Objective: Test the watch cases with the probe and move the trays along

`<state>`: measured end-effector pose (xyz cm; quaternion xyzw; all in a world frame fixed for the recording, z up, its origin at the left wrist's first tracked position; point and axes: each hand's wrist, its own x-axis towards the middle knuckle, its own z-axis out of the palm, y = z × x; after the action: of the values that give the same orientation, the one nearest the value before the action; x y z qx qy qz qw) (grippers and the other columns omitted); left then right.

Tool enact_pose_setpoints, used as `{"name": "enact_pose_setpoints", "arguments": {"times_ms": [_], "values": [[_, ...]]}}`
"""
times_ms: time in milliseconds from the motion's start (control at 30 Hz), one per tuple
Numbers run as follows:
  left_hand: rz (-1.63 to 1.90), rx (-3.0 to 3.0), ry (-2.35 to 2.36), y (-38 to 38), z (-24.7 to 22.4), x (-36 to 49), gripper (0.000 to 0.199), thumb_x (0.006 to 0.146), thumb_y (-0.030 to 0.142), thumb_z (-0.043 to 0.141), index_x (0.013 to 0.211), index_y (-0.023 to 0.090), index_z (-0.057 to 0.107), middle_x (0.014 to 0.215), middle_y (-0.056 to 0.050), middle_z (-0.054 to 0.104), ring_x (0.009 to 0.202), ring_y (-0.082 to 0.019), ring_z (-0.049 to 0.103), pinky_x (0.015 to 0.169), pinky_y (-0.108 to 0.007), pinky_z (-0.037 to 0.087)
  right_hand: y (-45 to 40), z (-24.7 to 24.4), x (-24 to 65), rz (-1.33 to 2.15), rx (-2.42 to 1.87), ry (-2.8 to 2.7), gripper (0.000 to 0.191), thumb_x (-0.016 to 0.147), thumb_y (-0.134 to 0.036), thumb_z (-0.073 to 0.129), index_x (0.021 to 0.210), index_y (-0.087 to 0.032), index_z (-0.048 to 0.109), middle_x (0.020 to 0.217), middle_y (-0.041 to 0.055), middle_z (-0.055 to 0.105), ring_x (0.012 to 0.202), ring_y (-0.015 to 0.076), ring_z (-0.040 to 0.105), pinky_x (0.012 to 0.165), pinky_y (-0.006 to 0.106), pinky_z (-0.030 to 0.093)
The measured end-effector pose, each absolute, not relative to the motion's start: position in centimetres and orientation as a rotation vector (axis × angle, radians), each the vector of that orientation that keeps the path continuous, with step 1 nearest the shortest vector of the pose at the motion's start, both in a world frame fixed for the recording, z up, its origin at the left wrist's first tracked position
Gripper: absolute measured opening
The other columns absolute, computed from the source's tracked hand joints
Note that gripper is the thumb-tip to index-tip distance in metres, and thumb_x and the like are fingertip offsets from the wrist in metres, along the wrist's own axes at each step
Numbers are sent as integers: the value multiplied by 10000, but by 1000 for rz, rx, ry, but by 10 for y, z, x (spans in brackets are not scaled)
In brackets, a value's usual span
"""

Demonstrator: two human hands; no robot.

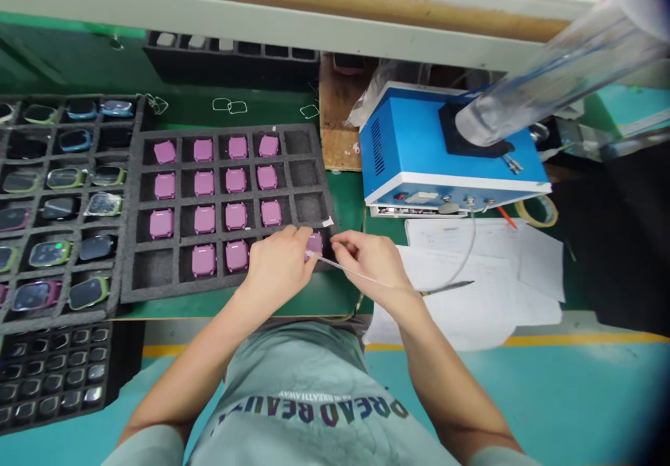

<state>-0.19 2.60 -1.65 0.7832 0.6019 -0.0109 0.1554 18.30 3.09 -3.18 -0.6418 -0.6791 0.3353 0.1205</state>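
Note:
My left hand (pixel 277 264) rests over the front right of a grey foam tray (pixel 151 268). Its thumb and fingers close round the white-tipped end of a thin clear tube (pixel 340 266), beside a purple watch case (pixel 315 244) in the front right compartment. More purple watch cases (pixel 204 259) sit singly in the other compartments. Just right of the tray's edge, my right hand (pixel 374 264) has curled fingers with thumb and forefinger pinched; anything between them is too small to make out. The tube passes across my right wrist towards a blue machine (pixel 419 145).
On the left stands another foam tray (pixel 123 243) of assorted watches, with a black tray (pixel 112 375) below. Papers (pixel 471 319), a pen (pixel 450 287) and a tape roll (pixel 544 210) lie right. Thin white rings (pixel 237 107) lie behind. A shelf edge (pixel 262 23) overhangs.

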Motion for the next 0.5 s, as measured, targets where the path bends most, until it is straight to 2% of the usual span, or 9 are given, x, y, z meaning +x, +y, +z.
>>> {"name": "enact_pose_setpoints", "arguments": {"times_ms": [100, 200, 333, 400, 500], "values": [[-32, 2213, 1681, 30, -15, -6, 349, 1006, 391, 630, 1312, 235, 696, 1131, -88, 778, 970, -327, 763, 670, -372, 489, 30, -28, 170, 930, -1949, -2137, 334, 965, -280, 538, 1164, -245, 804, 884, 67, 809, 774, 252, 719, 682, 334, 410], [105, 2111, 1646, 32, -18, -14, 300, 970, 346, 684, 1253, 250, 718, 1160, -53, 793, 1016, -312, 765, 745, -378, 533, 33, -32, 166, 980, -1866, -2115, 327, 940, -226, 538, 1152, -232, 787, 973, 80, 818, 805, 251, 731, 684, 328, 421], [401, 2007, 1577, 29, -28, -25, 359, 910, 218, 745, 1268, 232, 713, 1278, -41, 772, 1140, -271, 739, 932, -370, 551, 30, -45, 169, 1216, -1613, -1760, 268, 931, -233, 546, 1098, -228, 755, 768, -3, 758, 658, 174, 671, 653, 282, 438], [460, 2004, 1517, 28, -32, -29, 309, 916, 209, 734, 1225, 228, 741, 1213, -39, 787, 1091, -255, 745, 928, -362, 549, 27, -49, 171, 1279, -1526, -1652, 243, 932, -254, 551, 1053, -225, 760, 692, -27, 709, 599, 151, 629, 612, 269, 420], [519, 1987, 1441, 29, -35, -32, 188, 932, 224, 719, 1110, 226, 779, 1077, -24, 792, 986, -219, 740, 872, -337, 539, 25, -49, 175, 1248, -1520, -1651, 218, 922, -271, 587, 989, -215, 786, 700, -16, 709, 617, 146, 621, 599, 269, 405]]}}
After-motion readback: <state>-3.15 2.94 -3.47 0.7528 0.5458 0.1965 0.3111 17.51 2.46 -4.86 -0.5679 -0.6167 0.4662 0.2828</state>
